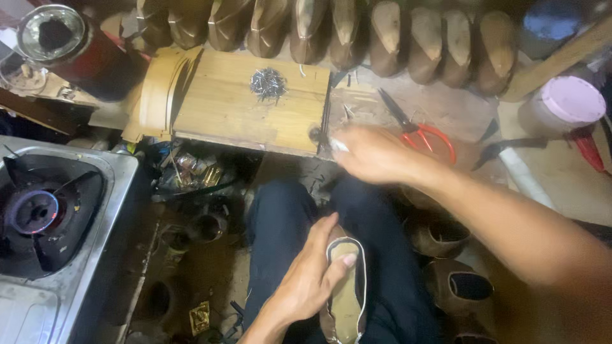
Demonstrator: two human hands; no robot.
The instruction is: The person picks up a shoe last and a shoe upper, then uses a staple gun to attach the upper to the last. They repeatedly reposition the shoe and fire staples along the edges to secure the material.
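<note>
The board (248, 102) on the bench is pale bare wood, matt, with a heap of small shiny metal tacks (268, 83) on it. The gas stove (95, 210) has a dull brushed-steel top. The scissors (417, 130) show glossy red plastic handles and dark metal blades. The shoe (347, 286) on the lap looks like soft leather, its insole smooth and tan.

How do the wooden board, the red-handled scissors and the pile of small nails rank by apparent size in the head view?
1. Wooden board, clearly the largest.
2. Red-handled scissors, partly hidden behind the right hand.
3. Pile of small nails, the smallest, lying on the board.
All three lie at a similar distance, so the ranking seems safe.
</note>
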